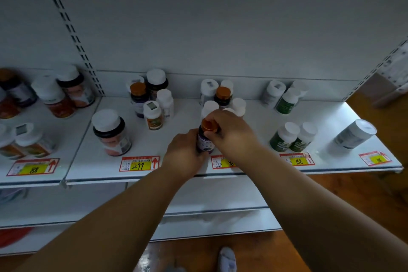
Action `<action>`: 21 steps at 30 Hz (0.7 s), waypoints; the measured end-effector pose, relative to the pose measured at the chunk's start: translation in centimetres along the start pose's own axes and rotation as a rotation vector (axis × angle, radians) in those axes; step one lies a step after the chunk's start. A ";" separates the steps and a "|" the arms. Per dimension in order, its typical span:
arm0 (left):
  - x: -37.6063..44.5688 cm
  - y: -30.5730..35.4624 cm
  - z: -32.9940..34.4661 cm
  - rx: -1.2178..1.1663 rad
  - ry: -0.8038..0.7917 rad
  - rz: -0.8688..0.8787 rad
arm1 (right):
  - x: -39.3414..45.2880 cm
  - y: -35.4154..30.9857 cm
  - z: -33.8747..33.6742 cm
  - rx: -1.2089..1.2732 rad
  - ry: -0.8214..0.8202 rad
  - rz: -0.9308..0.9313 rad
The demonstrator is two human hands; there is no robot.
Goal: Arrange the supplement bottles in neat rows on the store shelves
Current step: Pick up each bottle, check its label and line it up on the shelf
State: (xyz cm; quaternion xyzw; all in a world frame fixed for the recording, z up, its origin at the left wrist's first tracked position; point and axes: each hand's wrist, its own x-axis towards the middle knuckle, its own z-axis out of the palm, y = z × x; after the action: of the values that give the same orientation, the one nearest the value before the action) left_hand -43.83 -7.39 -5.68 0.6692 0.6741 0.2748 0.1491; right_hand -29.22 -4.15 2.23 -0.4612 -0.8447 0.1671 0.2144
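The shelf (242, 168) carries loose clusters of bottles, none yet in clean rows; price tags sit along its front lip. To the left stands a large white-capped bottle (111, 133), alone and upright; to the right a green pair (292, 137) stands side by side, and further right a white tub (355, 133) leans tilted near the shelf end. Behind the hands is a back cluster (217, 94) of white-capped and orange-capped bottles. The purple bottle (205, 142) with orange cap stands near the front edge, long axis upright, directly between both hands. Left hand (184, 153) wraps the bottle's lower body from the left, fingers curled round it. Right hand (229, 129) comes over from the right and pinches the cap from above, fingers closed on it. Both hands are in contact, neither nearer. Judgement: bottle is being set or squared at the front, in line with the back cluster; the next move likely needs only release or a small slide.
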 end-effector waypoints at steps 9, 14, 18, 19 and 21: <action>-0.2 -0.1 0.5 -0.004 0.008 0.016 | -0.8 0.0 1.2 -0.050 0.060 -0.004; -3.3 1.7 -1.9 -0.116 0.225 -0.025 | -2.6 -0.1 -1.2 -0.021 0.166 0.017; -4.5 6.1 -3.1 -0.205 0.306 0.131 | -3.9 1.6 -4.9 -0.028 0.280 0.030; -4.2 7.4 -3.0 -0.210 0.291 0.181 | -3.9 2.3 -5.8 -0.040 0.302 0.033; -3.1 9.7 -2.5 -0.203 0.247 0.261 | -3.5 4.3 -7.6 -0.043 0.361 0.029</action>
State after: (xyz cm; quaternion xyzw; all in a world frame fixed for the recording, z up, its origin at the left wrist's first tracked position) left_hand -37.07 -11.30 1.33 0.6936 0.5638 0.4381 0.0952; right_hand -20.53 -4.30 5.95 -0.5005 -0.7889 0.0666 0.3504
